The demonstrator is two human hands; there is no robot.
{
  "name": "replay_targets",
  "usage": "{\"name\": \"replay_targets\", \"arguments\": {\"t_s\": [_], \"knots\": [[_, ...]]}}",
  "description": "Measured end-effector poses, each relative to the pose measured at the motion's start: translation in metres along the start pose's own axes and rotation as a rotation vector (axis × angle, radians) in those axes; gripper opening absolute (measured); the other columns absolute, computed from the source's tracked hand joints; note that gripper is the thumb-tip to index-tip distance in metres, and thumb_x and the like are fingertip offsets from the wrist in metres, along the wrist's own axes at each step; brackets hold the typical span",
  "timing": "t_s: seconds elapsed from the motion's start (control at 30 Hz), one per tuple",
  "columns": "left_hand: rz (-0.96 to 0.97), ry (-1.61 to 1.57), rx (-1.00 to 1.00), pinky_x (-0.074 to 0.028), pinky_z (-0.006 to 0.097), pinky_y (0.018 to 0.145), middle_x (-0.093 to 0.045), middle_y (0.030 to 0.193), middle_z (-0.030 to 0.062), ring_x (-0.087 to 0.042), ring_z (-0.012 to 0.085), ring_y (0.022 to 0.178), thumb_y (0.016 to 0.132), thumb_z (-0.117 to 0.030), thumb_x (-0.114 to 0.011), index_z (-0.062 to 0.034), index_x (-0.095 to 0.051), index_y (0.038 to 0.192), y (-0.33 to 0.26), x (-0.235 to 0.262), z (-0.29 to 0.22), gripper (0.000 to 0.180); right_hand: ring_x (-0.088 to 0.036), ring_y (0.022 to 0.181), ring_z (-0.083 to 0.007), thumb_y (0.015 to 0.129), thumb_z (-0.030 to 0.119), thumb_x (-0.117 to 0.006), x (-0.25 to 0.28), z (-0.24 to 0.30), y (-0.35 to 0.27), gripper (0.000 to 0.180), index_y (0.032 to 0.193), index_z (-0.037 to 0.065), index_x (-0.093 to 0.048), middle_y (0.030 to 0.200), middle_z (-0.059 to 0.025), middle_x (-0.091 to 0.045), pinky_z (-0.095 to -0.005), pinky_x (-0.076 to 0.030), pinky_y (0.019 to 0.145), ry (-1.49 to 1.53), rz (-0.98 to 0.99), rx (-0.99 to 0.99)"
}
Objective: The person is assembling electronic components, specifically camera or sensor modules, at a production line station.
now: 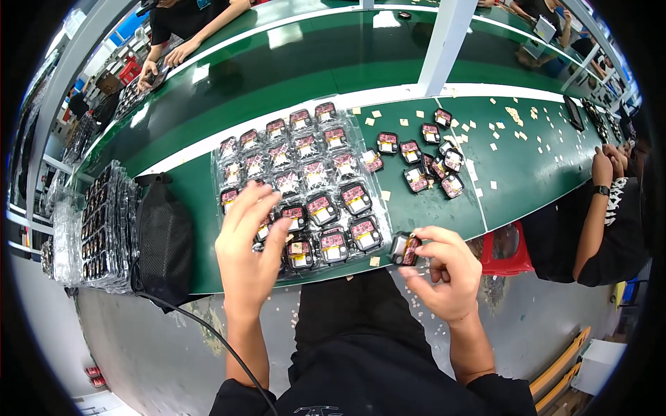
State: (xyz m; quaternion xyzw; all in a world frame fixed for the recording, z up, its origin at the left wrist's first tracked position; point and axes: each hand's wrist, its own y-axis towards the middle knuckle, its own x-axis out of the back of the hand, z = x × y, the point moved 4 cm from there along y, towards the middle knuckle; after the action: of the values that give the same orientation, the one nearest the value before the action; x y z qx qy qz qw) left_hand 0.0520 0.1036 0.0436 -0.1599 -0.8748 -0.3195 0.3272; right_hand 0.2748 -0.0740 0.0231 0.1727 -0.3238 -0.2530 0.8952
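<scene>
A clear plastic tray (380,201) lies on the green work table, with rows of small black-cased electronic modules (321,208) in its pockets. They show reddish circuit boards and pale blocks. My left hand (248,243) is over the tray's near left part, fingers apart and holding nothing; it hides some modules beneath it. At the table's near edge, right of the tray, one tilted electronic module (405,249) is at the fingertips of my right hand (447,274), which is curled around its right side. Loose modules (411,152) lie in a group beyond it.
Stacked filled trays (107,229) and a black bag (163,239) stand at the left. Small pale squares (513,114) are scattered over the right side. A white post (444,48) rises behind the table. Co-workers sit across and at right; a red stool (505,251) stands below.
</scene>
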Motion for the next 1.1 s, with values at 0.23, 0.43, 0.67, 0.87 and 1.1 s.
{"name": "replay_targets", "arguments": {"t_s": [0.23, 0.43, 0.67, 0.87, 1.1], "knots": [[0.321, -1.172, 0.261, -0.045, 0.044, 0.113, -0.053, 0.145, 0.0245, -0.054, 0.033, 0.135, 0.083, -0.028, -0.089, 0.009, -0.051, 0.143, -0.058, -0.049, -0.059, 0.08, -0.049, 0.053, -0.0043, 0.075, 0.01, -0.092, -0.021, 0.022, -0.004, 0.041, 0.105, 0.004, -0.064, 0.122, -0.0164, -0.072, -0.0213, -0.044, 0.047, 0.318, 0.132, 0.052], [0.131, -1.369, 0.318, -0.052, 0.041, 0.107, -0.054, 0.139, 0.0183, -0.06, 0.0297, 0.127, 0.083, -0.018, -0.089, 0.0078, -0.057, 0.136, -0.076, -0.067, -0.048, 0.067, -0.066, 0.072, -0.0164, 0.077, 0.011, -0.091, -0.026, 0.028, -0.006, 0.041, 0.107, 0.002, -0.064, 0.114, -0.0127, -0.064, -0.0302, -0.056, 0.058, 0.415, 0.149, -0.057], [0.01, -1.354, 0.515, -0.056, 0.045, 0.102, -0.063, 0.127, 0.0163, -0.068, 0.0343, 0.118, 0.077, -0.036, -0.092, 0.0043, -0.056, 0.134, -0.082, -0.068, -0.045, 0.078, -0.067, 0.069, -0.0229, 0.077, 0.008, -0.087, -0.023, 0.027, -0.01, 0.029, 0.1, 0.003, -0.071, 0.095, -0.0096, -0.065, -0.0329, -0.055, 0.057, -0.125, 0.036, 0.297], [0.051, -1.405, 0.501, -0.052, 0.042, 0.106, -0.063, 0.128, 0.016, -0.066, 0.0311, 0.121, 0.079, -0.027, -0.091, 0.0056, -0.058, 0.134, -0.083, -0.067, -0.045, 0.072, -0.061, 0.06, -0.0179, 0.074, 0.005, -0.088, -0.024, 0.029, -0.009, 0.028, 0.098, 0.0, -0.073, 0.091, -0.0082, -0.067, -0.0296, -0.049, 0.051, -0.215, -0.038, 0.369], [0.086, -1.436, 0.481, -0.05, 0.039, 0.107, -0.059, 0.133, 0.0158, -0.064, 0.0292, 0.123, 0.082, -0.016, -0.09, 0.0075, -0.057, 0.136, -0.089, -0.072, -0.045, 0.067, -0.063, 0.061, -0.0183, 0.076, 0.004, -0.086, -0.025, 0.029, -0.009, 0.025, 0.096, -0.001, -0.074, 0.089, -0.0083, -0.067, -0.0302, -0.05, 0.051, -0.237, -0.02, 0.373]]}}
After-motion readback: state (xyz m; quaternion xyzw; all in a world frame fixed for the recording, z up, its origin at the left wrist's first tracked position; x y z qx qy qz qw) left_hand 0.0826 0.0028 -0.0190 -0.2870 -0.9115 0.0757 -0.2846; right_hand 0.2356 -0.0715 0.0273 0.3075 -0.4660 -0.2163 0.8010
